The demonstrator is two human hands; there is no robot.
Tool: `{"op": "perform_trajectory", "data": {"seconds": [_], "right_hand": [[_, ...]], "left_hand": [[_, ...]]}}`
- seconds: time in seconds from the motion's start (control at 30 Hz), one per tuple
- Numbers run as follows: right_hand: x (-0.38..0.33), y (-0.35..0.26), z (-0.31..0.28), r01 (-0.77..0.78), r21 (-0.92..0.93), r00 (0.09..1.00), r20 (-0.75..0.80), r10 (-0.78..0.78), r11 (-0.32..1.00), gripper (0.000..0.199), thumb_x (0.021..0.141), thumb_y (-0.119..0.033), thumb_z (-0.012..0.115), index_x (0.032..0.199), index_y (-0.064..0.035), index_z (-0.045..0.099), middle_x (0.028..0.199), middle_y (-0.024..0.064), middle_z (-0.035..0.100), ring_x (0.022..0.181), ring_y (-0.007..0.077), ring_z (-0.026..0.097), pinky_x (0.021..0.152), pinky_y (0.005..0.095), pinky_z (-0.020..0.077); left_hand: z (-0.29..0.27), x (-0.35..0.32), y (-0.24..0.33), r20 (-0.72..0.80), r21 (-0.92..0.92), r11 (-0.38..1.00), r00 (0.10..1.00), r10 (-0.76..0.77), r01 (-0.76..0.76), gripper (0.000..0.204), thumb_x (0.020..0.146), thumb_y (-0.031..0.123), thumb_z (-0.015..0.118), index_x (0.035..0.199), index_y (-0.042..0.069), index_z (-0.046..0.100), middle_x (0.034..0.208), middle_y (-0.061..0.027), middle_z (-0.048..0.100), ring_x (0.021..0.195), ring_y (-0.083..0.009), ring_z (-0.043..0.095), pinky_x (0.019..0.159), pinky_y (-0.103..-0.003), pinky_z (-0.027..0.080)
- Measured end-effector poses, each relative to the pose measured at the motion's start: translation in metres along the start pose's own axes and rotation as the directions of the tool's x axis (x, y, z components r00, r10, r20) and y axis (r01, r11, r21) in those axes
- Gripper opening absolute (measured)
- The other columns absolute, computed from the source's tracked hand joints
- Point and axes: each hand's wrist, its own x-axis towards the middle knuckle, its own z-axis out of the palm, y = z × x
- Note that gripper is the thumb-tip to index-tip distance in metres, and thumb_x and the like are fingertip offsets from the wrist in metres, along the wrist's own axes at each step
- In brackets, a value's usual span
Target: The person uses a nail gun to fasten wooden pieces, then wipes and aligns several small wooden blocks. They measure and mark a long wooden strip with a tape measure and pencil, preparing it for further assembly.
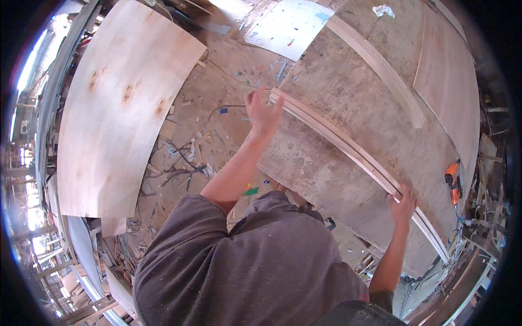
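Observation:
A bundle of long, thin wooden strips (340, 142) lies side by side across the worktable (310, 168), running from the upper middle down to the lower right. At its far left end is my left hand (263, 115), fingers spread, with the thumb side touching or very close to the strip ends. My right hand (403, 205) is closed over the strips toward their near right end, fingers wrapped across them. Part of the bundle is hidden under that hand.
Another stack of wooden strips (380, 65) lies farther back on the table. An orange power tool (452, 182) sits at the right edge, near a plywood sheet (448, 87). A large plywood panel (119, 108) stands at left. Scraps and a cable litter the floor (217, 70).

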Motion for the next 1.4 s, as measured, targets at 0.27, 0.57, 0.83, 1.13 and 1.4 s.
{"op": "perform_trajectory", "data": {"seconds": [0.27, 0.57, 0.83, 1.13, 1.4], "right_hand": [[-0.006, -0.008, 0.015, -0.014, -0.205, 0.984, -0.178, -0.023, 0.979, 0.091, 0.080, -0.054, 0.079, 0.155, -0.0189, 0.039, 0.149, 0.0147, 0.046, 0.142, 0.0374, 0.040, 0.117, 0.0645, 0.0229], [-0.001, 0.005, 0.032, 0.167, -0.084, 0.915, -0.357, -0.186, 0.982, 0.096, 0.079, -0.056, 0.080, 0.153, -0.0104, 0.042, 0.153, 0.0235, 0.041, 0.145, 0.0434, 0.034, 0.119, 0.0615, 0.0221], [0.002, 0.002, 0.044, 0.088, -0.058, 0.943, -0.317, -0.102, 0.994, 0.094, 0.078, -0.058, 0.078, 0.154, -0.0130, 0.044, 0.154, 0.0206, 0.043, 0.146, 0.0420, 0.034, 0.122, 0.0589, 0.0210], [-0.001, -0.006, 0.040, 0.088, -0.059, 0.940, -0.327, -0.103, 0.994, 0.087, 0.080, -0.059, 0.075, 0.144, -0.0067, 0.051, 0.151, 0.0205, 0.043, 0.146, 0.0406, 0.034, 0.121, 0.0601, 0.0257], [-0.003, -0.009, 0.037, 0.041, 0.046, 0.943, -0.332, -0.023, 0.998, 0.078, 0.078, -0.063, 0.075, 0.132, -0.0087, 0.060, 0.126, 0.0167, 0.055, 0.126, 0.0400, 0.048, 0.110, 0.0560, 0.0372]], "left_hand": [[-0.001, 0.005, -0.043, 0.272, -0.186, 0.982, 0.962, 0.035, 0.017, 0.067, 0.082, 0.034, 0.086, 0.132, -0.002, 0.061, 0.124, -0.0182, 0.061, 0.114, -0.0300, 0.058, 0.101, -0.041, 0.047], [0.032, 0.001, -0.058, 0.202, -0.270, 0.961, 0.979, -0.011, 0.067, 0.070, 0.086, 0.032, 0.084, 0.140, -0.004, 0.057, 0.123, -0.0171, 0.066, 0.112, -0.0262, 0.061, 0.099, -0.038, 0.048], [0.041, -0.001, -0.066, 0.167, -0.324, 0.942, 0.986, -0.030, 0.084, 0.051, 0.093, 0.026, 0.078, 0.131, -0.003, 0.062, 0.117, -0.0118, 0.067, 0.104, -0.0202, 0.061, 0.089, -0.035, 0.051], [0.040, 0.001, -0.057, 0.184, -0.354, 0.930, 0.982, -0.036, 0.101, 0.055, 0.095, 0.030, 0.075, 0.134, -0.006, 0.059, 0.125, -0.0186, 0.063, 0.109, -0.0269, 0.062, 0.094, -0.039, 0.051], [0.042, 0.003, -0.060, 0.177, -0.390, 0.917, 0.984, -0.021, 0.090, 0.053, 0.095, 0.030, 0.075, 0.132, -0.004, 0.058, 0.127, -0.0147, 0.060, 0.116, -0.0239, 0.057, 0.100, -0.038, 0.047]]}}
